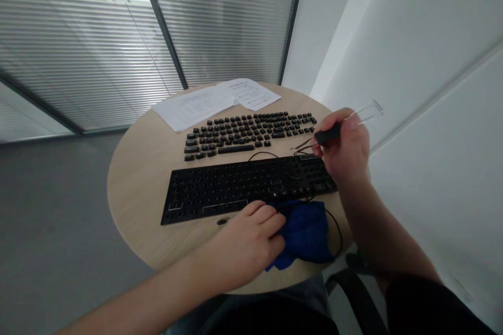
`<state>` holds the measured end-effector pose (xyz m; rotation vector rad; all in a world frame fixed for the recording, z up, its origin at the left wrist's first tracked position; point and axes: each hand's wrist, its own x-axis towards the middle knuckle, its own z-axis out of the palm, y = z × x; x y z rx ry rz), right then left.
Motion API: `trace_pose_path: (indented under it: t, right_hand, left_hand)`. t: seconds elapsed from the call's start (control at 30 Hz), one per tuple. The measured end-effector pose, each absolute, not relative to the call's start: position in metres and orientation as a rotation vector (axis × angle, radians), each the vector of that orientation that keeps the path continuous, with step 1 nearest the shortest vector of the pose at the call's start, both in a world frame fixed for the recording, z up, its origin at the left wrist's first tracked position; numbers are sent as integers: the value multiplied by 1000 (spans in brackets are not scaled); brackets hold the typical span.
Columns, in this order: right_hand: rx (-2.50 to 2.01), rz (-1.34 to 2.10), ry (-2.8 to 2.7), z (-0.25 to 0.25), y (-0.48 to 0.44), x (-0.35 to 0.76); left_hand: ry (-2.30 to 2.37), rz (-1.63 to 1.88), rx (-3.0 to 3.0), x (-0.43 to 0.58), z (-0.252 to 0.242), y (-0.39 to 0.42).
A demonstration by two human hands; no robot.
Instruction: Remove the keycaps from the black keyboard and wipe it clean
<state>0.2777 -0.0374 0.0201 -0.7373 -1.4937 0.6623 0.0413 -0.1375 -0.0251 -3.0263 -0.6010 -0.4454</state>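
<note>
A black keyboard base [236,188] with its keycaps off lies across the round wooden table [141,188]. Behind it the loose black keycaps [247,133] are laid out in keyboard order. My left hand [251,238] rests at the keyboard's near edge with curled fingers pressed on a blue cloth [306,233]. My right hand [346,149] is raised over the keyboard's right end, closed on a keycap puller [328,133] with a black body, wire prongs pointing left and a clear loop handle.
Two white paper sheets [214,102] lie at the table's far edge. A thin black cable [336,230] loops near the cloth. Glass walls with blinds stand behind, a white wall at right. A black chair part [353,288] shows below the table.
</note>
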Motion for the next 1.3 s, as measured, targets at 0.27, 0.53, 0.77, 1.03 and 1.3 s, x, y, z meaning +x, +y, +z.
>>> trace_pose_path:
  t: [0.27,0.53,0.77,1.03,1.3]
  right_hand:
    - [-679,743,-1519,-14,-39,260]
    - [-784,681,-1530,-44,-30,254]
    - [-857,567,-1705,-66,-28,244]
    - [-847,549,-1710,-66,-23,228]
    - [-793,502,-1704,-38,-24,237]
  left_hand:
    - [-808,-408,-3102,17,-27,-142]
    - [-689,-386,-3174,23,-31,-122]
    - [-897,-481,-3301,10,-48,-110]
    - [-1018,-462,-3356,7,-48,-108]
    - [-1039,-444,-3363,1,-47,-106]
